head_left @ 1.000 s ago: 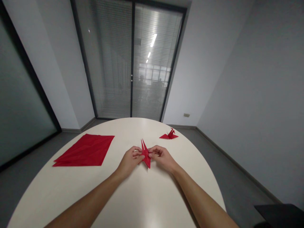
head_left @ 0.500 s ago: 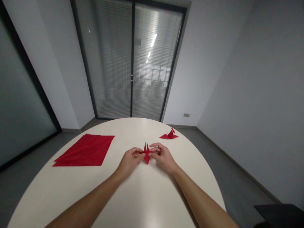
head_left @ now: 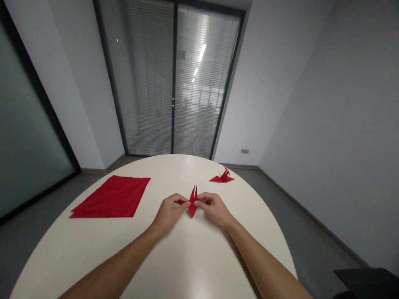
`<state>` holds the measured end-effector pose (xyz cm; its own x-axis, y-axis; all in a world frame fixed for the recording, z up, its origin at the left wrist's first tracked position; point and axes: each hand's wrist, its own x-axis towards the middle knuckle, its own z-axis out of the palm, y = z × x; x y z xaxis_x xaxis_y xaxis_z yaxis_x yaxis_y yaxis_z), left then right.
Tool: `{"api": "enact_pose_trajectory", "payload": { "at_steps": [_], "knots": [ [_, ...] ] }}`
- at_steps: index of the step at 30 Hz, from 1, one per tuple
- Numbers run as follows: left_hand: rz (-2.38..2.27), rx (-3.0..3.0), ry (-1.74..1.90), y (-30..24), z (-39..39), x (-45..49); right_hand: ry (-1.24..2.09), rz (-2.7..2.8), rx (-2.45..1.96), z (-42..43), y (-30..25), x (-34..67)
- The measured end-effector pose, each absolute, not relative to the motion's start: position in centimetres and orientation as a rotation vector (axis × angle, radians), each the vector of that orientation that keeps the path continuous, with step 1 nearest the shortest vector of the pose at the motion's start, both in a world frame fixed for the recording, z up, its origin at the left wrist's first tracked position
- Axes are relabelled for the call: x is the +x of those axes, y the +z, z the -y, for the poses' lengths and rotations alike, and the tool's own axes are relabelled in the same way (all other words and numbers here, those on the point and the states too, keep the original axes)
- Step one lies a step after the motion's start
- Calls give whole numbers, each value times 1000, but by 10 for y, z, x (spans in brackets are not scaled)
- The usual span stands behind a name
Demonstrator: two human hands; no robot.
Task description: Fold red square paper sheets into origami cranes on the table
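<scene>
A small, partly folded red paper figure [head_left: 193, 202] with two thin points sticking up is held just above the white round table [head_left: 174, 257]. My left hand [head_left: 170, 212] pinches its left side with closed fingers. My right hand [head_left: 213, 207] pinches its right side the same way. Both hands meet at the middle of the table, the lower tip of the paper pointing down between them.
A stack of flat red paper sheets [head_left: 114, 196] lies on the left of the table. A finished red paper crane [head_left: 222, 177] stands near the far right edge. Glass doors with blinds are behind; a dark object [head_left: 368, 282] sits at the bottom right.
The folded paper looks shorter and narrower than a second ago, and it has turned slightly. Both hands stayed in the same spot, fingers shifting on the paper.
</scene>
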<state>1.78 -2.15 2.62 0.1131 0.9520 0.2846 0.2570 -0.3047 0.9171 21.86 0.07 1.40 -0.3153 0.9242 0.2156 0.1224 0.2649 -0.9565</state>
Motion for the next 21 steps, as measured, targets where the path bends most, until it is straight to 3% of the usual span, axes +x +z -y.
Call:
{"api": "enact_pose_trajectory", "payload": {
  "at_steps": [21],
  "knots": [
    [-1152,1865,1223,25,24,18,926,1856,-1024,10,33,215]
  ]
}}
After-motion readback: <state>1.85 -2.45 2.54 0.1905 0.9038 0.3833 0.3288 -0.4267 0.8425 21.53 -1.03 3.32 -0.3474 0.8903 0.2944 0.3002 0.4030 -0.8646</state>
